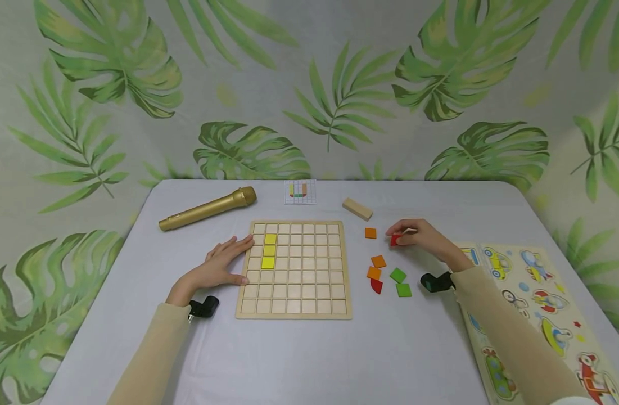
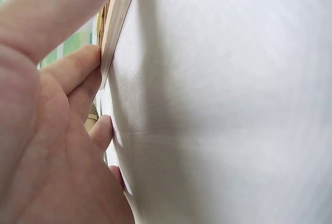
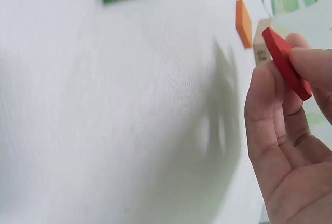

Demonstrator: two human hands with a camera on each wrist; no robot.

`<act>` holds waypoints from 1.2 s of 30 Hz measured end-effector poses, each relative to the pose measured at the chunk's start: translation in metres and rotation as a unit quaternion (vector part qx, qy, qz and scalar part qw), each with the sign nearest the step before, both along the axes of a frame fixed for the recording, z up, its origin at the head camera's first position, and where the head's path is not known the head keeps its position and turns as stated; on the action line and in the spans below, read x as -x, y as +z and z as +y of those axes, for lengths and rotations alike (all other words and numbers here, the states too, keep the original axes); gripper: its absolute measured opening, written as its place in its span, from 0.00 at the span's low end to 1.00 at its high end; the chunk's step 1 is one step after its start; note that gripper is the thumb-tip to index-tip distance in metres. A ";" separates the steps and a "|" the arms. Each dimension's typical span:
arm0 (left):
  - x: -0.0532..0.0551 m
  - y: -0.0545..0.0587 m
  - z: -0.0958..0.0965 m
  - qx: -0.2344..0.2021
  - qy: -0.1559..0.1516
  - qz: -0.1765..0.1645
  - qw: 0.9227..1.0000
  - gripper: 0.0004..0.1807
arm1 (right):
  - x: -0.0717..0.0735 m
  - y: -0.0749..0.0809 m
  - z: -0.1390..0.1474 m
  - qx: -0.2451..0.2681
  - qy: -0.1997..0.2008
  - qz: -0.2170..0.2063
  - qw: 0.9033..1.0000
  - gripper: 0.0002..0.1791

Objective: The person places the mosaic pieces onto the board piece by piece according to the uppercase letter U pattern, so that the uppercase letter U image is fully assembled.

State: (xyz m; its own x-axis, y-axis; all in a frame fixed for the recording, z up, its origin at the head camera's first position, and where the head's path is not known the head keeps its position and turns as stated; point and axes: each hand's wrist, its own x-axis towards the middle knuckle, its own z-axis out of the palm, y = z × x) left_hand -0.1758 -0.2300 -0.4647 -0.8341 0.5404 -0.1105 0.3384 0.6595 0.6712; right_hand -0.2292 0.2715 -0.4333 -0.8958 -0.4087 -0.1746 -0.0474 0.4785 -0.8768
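My right hand (image 1: 421, 237) pinches a red tile (image 1: 394, 240) between thumb and fingers, right of the loose tiles. In the right wrist view the red tile (image 3: 286, 63) is tilted and raised off the white cloth. My left hand (image 1: 222, 263) rests at the left edge of a wooden grid board (image 1: 294, 315), fingers spread and touching its rim. Three yellow tiles (image 1: 270, 250) fill a column in the board's second column from the left. Between board and right hand lie several orange tiles (image 1: 378, 261), a red quarter-round tile (image 1: 376, 286) and two green tiles (image 1: 400, 281).
A pattern card (image 1: 300, 192) with a coloured U shape lies behind the board. To its left is a gold microphone (image 1: 208, 208), to its right a plain wooden block (image 1: 357, 208). A picture puzzle board (image 1: 532, 304) lies under the right forearm.
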 end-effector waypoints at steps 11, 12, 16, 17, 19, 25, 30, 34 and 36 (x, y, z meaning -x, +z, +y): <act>-0.002 0.002 0.001 -0.003 -0.001 -0.001 1.000 0.52 | -0.005 0.000 -0.042 0.067 0.031 -0.010 0.997 0.10; -0.002 0.002 0.001 -0.003 -0.001 0.000 1.000 0.52 | -0.005 -0.001 -0.047 0.069 0.034 -0.013 0.997 0.10; -0.002 0.002 0.001 -0.003 -0.001 0.002 1.000 0.52 | -0.006 -0.002 -0.066 0.073 0.046 -0.018 0.996 0.11; -0.002 0.002 0.001 -0.002 -0.001 0.002 1.000 0.52 | -0.007 -0.003 -0.071 0.070 0.048 -0.018 0.996 0.10; -0.002 0.003 0.001 -0.001 -0.002 0.002 1.000 0.51 | -0.008 -0.003 -0.082 0.065 0.054 -0.014 0.996 0.10; -0.002 0.003 0.001 -0.005 0.000 -0.001 1.000 0.51 | -0.013 -0.004 -0.115 0.079 0.078 -0.018 0.994 0.07; -0.002 0.001 0.000 -0.004 0.000 0.000 1.000 0.52 | -0.018 -0.008 -0.144 0.090 0.100 -0.022 0.991 0.05; -0.001 0.000 0.000 -0.002 0.001 -0.001 1.000 0.52 | -0.021 -0.012 -0.168 0.093 0.112 -0.032 0.989 0.05; -0.001 0.000 0.000 -0.003 0.002 -0.002 1.000 0.52 | -0.024 -0.012 -0.181 0.092 0.115 -0.034 0.989 0.04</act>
State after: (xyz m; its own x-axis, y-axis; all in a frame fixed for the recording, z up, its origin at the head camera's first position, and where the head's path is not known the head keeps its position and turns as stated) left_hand -0.1743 -0.2296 -0.4642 -0.8354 0.5384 -0.1103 0.3335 0.6561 0.6770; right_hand -0.2047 0.0907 -0.4454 -0.7639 -0.6311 -0.1349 -0.0751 0.2945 -0.9527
